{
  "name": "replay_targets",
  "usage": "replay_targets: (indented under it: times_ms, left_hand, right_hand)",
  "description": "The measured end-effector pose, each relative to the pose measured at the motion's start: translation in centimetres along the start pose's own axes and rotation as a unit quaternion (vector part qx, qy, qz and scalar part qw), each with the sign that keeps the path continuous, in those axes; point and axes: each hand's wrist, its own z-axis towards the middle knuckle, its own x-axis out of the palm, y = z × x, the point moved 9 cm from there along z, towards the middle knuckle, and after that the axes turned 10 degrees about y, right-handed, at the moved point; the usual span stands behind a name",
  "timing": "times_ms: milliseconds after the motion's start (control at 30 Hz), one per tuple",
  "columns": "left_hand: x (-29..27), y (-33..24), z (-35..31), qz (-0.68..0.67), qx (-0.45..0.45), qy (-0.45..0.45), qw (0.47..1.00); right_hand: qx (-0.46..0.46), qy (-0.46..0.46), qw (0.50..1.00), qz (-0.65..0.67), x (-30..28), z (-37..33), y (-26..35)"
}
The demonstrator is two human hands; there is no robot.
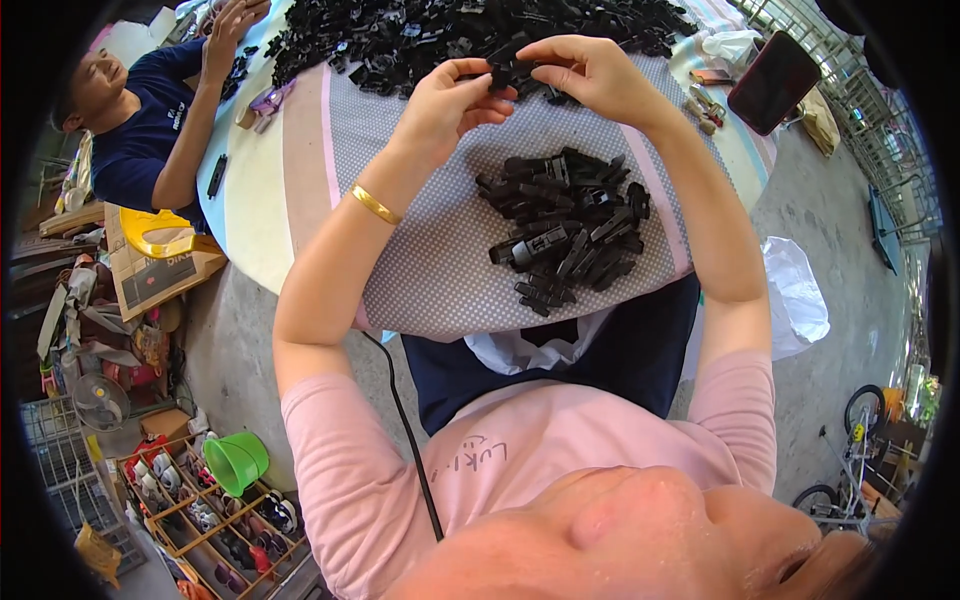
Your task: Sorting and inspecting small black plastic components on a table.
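Note:
Over the far part of the table, my left hand (448, 108) pinches a small black plastic part (508, 68) between thumb and fingers. My right hand (592, 78) has its thumb and fingertips closed at the other side of the same part. The part's exact kind is too small and dark to make out. Nearer to me, between my forearms, lies a pile of black plastic pieces (570, 225), elongated and jumbled together. Just beyond my hands spreads a much larger heap of similar black pieces (420, 45).
A patterned cloth covers the table (400, 265). At the left, another person (150, 130) raises their hands near the heap. A dark phone-like screen (775, 82) stands at the right. A green bucket (237, 463) and a shoe rack (215, 515) are at lower left.

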Motion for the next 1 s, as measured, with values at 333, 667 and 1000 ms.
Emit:
replay_targets:
  times_ms: [333, 667, 1000]
  left_hand:
    - [0.8, -0.1, -0.8, 0.023, -0.010, 0.040, 0.999]
    - [2.2, -2.5, -1.6, 0.204, 0.121, 0.045, 0.970]
    - [3.3, -3.4, -2.1, 0.243, 0.131, 0.058, 0.959]
  right_hand:
    - [-0.084, 0.001, 0.990, -0.109, 1.6, 0.0, 3.1]
    - [-0.071, -0.087, 0.987, -0.116, 0.7, -0.3, 3.5]
    - [-0.030, 0.024, 0.994, 0.106, 1.2, 0.2, 0.8]
